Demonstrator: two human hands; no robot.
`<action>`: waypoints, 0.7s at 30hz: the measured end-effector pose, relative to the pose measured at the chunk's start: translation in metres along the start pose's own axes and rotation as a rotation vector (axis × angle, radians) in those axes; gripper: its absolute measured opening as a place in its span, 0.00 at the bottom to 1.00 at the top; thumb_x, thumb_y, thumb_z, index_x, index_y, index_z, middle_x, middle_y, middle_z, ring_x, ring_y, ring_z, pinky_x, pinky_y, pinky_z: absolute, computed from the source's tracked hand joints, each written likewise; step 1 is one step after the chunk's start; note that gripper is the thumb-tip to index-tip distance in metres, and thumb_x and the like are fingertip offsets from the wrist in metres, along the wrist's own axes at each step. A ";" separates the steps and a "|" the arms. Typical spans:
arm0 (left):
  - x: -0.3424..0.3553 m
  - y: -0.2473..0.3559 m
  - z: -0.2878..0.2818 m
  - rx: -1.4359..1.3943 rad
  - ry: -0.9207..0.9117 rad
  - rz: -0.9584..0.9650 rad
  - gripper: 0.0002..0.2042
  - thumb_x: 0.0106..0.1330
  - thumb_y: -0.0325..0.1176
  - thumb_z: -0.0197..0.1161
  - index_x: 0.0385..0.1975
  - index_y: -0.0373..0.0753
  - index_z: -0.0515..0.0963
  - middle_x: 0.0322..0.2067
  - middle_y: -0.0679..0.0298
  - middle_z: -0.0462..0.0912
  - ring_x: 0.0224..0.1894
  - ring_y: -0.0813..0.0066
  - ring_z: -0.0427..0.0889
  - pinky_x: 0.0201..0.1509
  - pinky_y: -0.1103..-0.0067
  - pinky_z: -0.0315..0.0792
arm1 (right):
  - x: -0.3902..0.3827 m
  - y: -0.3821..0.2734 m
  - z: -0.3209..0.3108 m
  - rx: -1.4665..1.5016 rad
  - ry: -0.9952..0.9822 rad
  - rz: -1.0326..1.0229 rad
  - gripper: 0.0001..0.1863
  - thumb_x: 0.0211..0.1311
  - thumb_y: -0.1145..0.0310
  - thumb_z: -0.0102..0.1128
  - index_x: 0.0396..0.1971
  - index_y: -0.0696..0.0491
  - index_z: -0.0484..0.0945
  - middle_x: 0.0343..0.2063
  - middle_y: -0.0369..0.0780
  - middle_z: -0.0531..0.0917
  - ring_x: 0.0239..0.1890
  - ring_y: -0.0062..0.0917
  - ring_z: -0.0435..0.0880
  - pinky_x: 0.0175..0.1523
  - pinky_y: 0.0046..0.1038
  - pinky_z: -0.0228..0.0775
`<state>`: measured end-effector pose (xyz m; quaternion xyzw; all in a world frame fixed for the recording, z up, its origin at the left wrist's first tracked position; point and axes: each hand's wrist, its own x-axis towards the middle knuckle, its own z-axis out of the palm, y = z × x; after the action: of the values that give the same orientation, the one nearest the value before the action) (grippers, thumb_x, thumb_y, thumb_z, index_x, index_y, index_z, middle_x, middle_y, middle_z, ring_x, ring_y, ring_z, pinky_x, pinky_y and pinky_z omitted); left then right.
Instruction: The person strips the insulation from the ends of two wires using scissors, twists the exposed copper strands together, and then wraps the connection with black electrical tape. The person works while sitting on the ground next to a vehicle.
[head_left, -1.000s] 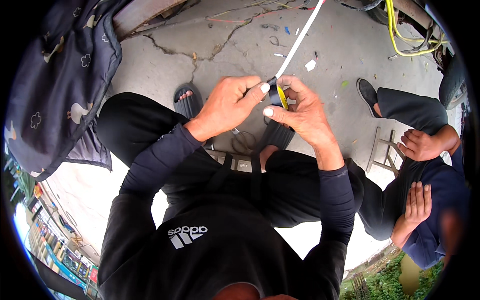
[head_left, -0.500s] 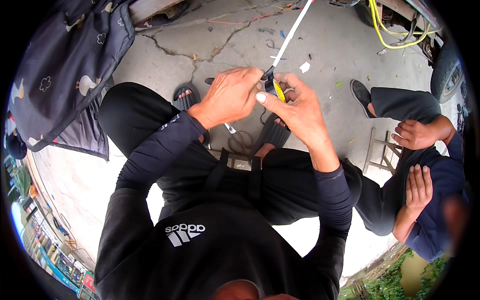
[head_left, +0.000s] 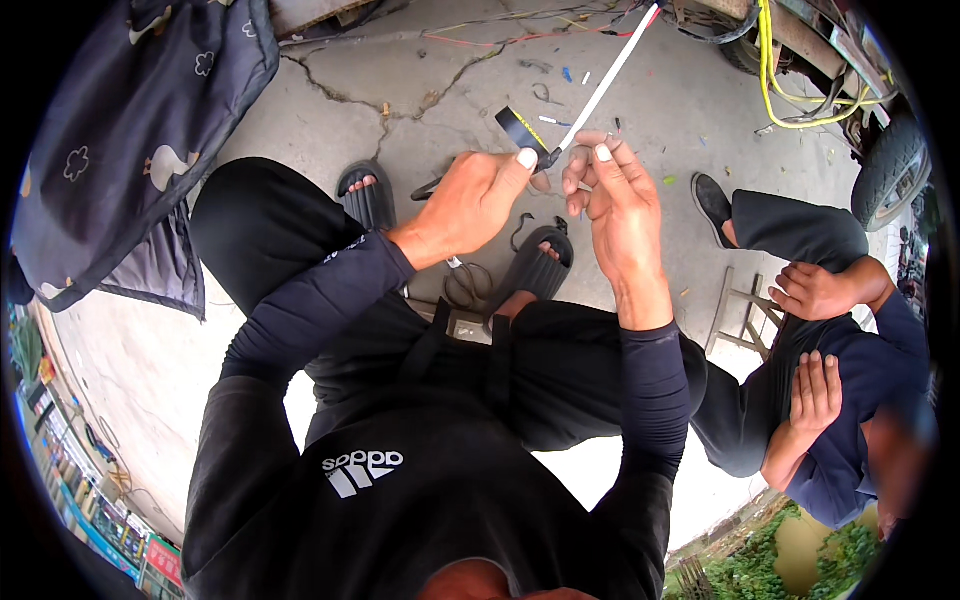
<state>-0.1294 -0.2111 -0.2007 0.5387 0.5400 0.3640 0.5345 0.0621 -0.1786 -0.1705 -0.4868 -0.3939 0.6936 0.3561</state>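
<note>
A white sleeved cable or tube (head_left: 608, 82) slants down from the far side, its near end wrapped in black. My left hand (head_left: 465, 205) is closed, pinching that black end between thumb and fingers. A roll of black electrical tape (head_left: 520, 128) with a yellow face stands just beyond my left thumb, at the same wrapped end. Close by on the right, my right hand (head_left: 622, 205) is open, its fingers bent and apart with nothing seen in them. Its fingertips are beside the white sleeve; whether they touch it I cannot tell.
Scissors (head_left: 465, 287) lie on the floor between my feet. At the right sits another person, hands (head_left: 818, 390) resting, by a small wooden stool frame (head_left: 742, 312). A wheel (head_left: 888, 172) and yellow cables (head_left: 768, 75) are at the far right; a patterned dark cover (head_left: 120, 150) hangs left.
My right hand has let go of the tape roll and opened, shifting slightly right. The roll now stands by my left thumb, turned another way. My left hand stays on the wrapped end.
</note>
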 end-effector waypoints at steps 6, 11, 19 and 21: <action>0.025 -0.008 -0.012 -0.331 -0.033 -0.300 0.29 0.77 0.48 0.42 0.24 0.32 0.82 0.15 0.65 0.71 0.20 0.77 0.65 0.28 0.75 0.62 | 0.046 0.022 -0.004 -0.161 -0.174 -0.064 0.29 0.70 0.66 0.57 0.68 0.59 0.67 0.57 0.42 0.80 0.60 0.31 0.75 0.65 0.34 0.64; 0.034 -0.008 -0.017 -0.339 -0.132 -0.342 0.27 0.76 0.48 0.45 0.23 0.32 0.80 0.16 0.68 0.69 0.21 0.81 0.63 0.27 0.76 0.59 | 0.052 0.014 -0.008 -0.080 -0.342 0.125 0.28 0.65 0.65 0.67 0.64 0.55 0.74 0.59 0.40 0.80 0.61 0.29 0.75 0.67 0.34 0.64; 0.008 -0.002 0.003 0.128 -0.188 -0.063 0.12 0.74 0.36 0.54 0.43 0.31 0.74 0.21 0.53 0.73 0.25 0.66 0.71 0.33 0.69 0.67 | 0.007 0.016 -0.016 -0.264 -0.032 0.175 0.32 0.54 0.60 0.80 0.56 0.60 0.78 0.39 0.42 0.85 0.42 0.23 0.83 0.47 0.27 0.75; 0.001 0.005 0.011 0.185 -0.161 -0.032 0.12 0.74 0.35 0.53 0.44 0.32 0.74 0.22 0.50 0.74 0.24 0.63 0.72 0.33 0.67 0.67 | -0.008 0.011 -0.015 -0.270 0.010 0.161 0.34 0.53 0.60 0.80 0.55 0.63 0.78 0.35 0.42 0.85 0.37 0.21 0.84 0.43 0.24 0.75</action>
<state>-0.1173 -0.2118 -0.1982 0.6044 0.5352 0.2598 0.5299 0.0777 -0.1870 -0.1806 -0.5636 -0.4414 0.6583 0.2327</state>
